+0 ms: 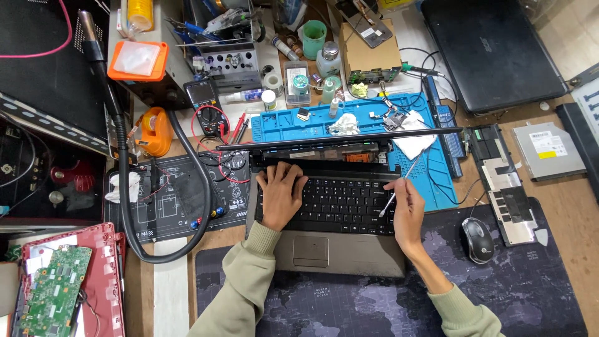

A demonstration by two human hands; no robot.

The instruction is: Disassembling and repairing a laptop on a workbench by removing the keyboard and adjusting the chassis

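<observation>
The laptop (331, 212) lies open on a dark desk mat (536, 281), its black keyboard under both hands and its lid tipped far back, so the lid shows only as a thin edge beyond the fingertips. The left hand (279, 195) rests flat on the left end of the keyboard, fingers slightly spread and pointing at the hinge, pressing down on the keys and holding nothing. The right hand (409, 211) sits at the right edge of the keyboard, thumb and forefinger pinching a thin metal tool (399, 184). The tool slants from a tip just left of the fingers, over the keys, up past them toward a white cloth (413, 142). The touchpad (310, 251) lies between the wrists, nearer the left one.

Beyond the fingertips, past the lid, a blue work mat (293, 125) carries small parts and a crumpled tissue (344, 125). Right of the right hand a mouse (478, 240) sits on the desk mat, with a removed cover panel (506, 196) beyond it and an optical drive (548, 150) farther right. Left of the left hand a black hose (125, 187) loops over a dark board, with a multimeter (206, 106) beyond. A green circuit board (53, 293) lies in a red shell well left of the left sleeve.
</observation>
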